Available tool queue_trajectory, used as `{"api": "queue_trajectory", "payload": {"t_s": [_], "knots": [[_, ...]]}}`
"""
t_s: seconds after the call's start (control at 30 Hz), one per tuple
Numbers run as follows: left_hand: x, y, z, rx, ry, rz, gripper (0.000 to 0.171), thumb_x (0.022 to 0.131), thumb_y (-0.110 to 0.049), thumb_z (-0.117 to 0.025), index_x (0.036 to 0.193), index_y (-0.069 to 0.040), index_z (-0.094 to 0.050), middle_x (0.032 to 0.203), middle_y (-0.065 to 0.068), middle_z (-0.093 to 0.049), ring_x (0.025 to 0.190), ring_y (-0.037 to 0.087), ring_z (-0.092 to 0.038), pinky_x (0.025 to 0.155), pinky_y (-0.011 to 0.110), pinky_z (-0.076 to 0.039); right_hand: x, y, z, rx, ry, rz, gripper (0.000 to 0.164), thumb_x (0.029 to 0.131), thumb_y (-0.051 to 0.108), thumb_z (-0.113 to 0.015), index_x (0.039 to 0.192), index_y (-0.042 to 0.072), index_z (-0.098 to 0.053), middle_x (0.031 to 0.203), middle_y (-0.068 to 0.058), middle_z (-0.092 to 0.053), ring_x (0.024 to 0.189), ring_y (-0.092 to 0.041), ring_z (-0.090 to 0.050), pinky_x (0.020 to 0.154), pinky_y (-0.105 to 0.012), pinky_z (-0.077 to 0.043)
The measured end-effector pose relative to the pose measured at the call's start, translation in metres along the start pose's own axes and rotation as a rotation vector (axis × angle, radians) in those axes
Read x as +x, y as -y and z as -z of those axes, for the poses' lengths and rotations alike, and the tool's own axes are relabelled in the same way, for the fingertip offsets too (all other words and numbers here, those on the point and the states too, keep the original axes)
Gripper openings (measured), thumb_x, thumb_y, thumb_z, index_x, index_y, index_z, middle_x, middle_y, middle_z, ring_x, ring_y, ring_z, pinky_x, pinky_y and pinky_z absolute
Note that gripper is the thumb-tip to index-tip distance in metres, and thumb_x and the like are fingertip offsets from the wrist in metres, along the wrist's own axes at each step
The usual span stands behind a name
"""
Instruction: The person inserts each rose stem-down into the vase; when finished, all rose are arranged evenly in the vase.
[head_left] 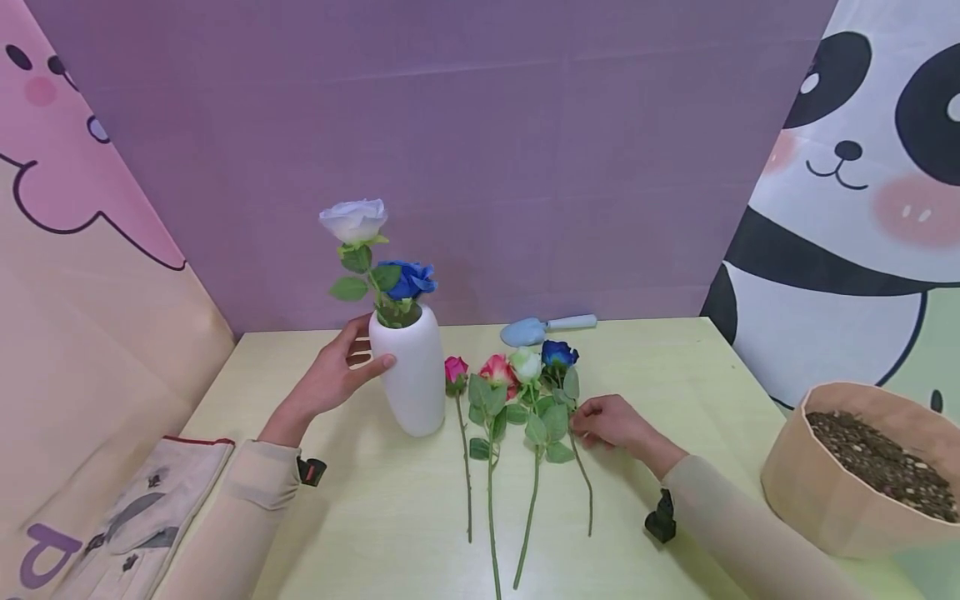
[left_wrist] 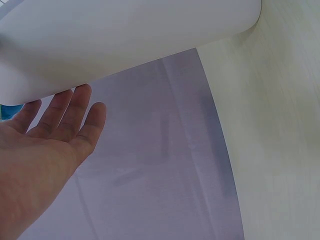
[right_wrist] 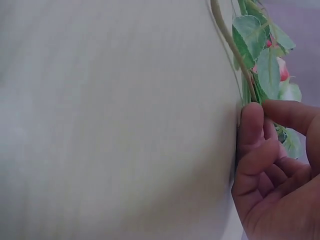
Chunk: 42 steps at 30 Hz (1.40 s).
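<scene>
A white vase [head_left: 408,375] stands slightly tilted on the table, holding a white rose [head_left: 354,222] and a blue rose [head_left: 408,279]. My left hand [head_left: 330,379] holds it near the neck, thumb in front and fingers behind; in the left wrist view, fingertips [left_wrist: 82,92] touch its wall. To the right, my right hand [head_left: 611,423] pinches the stem of a dark blue rose [head_left: 559,354] lying on the table. The right wrist view shows that stem [right_wrist: 232,45] between thumb and finger. Beside it lie a white-green rose [head_left: 526,365], a pink-red rose [head_left: 498,372] and a magenta rosebud [head_left: 455,370].
A blue trowel [head_left: 525,332] with a pale handle lies at the table's back edge. On the right stands a tan pot [head_left: 813,492] of soil. A folded printed cloth [head_left: 142,508] lies at the left. Behind the table hangs a purple backdrop [head_left: 525,167].
</scene>
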<state>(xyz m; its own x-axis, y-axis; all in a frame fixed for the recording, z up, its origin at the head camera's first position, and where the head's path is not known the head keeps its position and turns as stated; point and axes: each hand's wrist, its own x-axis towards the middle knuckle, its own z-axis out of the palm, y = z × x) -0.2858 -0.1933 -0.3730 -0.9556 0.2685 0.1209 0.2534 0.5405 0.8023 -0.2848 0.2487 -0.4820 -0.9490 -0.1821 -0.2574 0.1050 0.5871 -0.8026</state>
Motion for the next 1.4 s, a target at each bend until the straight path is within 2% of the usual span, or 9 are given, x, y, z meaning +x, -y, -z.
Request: {"api": "queue_trajectory", "payload": {"t_s": [0.37,0.77,1.07,1.4], "knots": [[0.001,0.003,0.000,0.013,0.006,0.011,0.083,0.091,-0.054,-0.066,0.157,-0.023,-0.025,0.152,0.011,-0.043,0.135,0.039,-0.050,0.105,0.056,-0.050,-0.006,0.005,0.007,0.035,0.002,-0.041,0.022,0.094,0.015,-0.065,0.109,-0.001,-0.066,0.086,-0.006,-0.075,0.075,-0.014,-0.068,0.060,-0.030,-0.051],[0.000,0.002,0.001,0.008,0.008,0.019,0.083,0.092,-0.053,-0.067,0.157,-0.023,-0.025,0.152,0.011,-0.043,0.136,0.039,-0.049,0.106,0.057,-0.050,-0.001,0.005,0.016,0.130,0.014,-0.001,0.041,0.095,0.018,-0.067,0.127,-0.008,-0.062,0.093,-0.007,-0.076,0.078,-0.010,-0.070,0.069,-0.028,-0.059],[-0.001,0.001,0.000,0.015,0.003,0.032,0.084,0.091,-0.055,-0.067,0.157,-0.024,-0.025,0.153,0.010,-0.042,0.136,0.039,-0.049,0.105,0.057,-0.050,-0.006,0.013,0.017,0.218,0.037,-0.009,0.042,0.097,0.015,-0.065,0.130,-0.009,-0.056,0.098,-0.010,-0.074,0.077,-0.010,-0.070,0.071,-0.027,-0.061],[0.000,0.001,0.000,-0.007,0.004,0.014,0.083,0.091,-0.054,-0.067,0.156,-0.023,-0.026,0.152,0.009,-0.043,0.135,0.038,-0.051,0.106,0.054,-0.051,-0.007,0.027,0.025,0.265,-0.020,0.000,0.037,0.102,0.018,-0.057,0.128,-0.008,-0.055,0.114,-0.017,-0.069,0.084,-0.012,-0.072,0.072,-0.025,-0.061]]}}
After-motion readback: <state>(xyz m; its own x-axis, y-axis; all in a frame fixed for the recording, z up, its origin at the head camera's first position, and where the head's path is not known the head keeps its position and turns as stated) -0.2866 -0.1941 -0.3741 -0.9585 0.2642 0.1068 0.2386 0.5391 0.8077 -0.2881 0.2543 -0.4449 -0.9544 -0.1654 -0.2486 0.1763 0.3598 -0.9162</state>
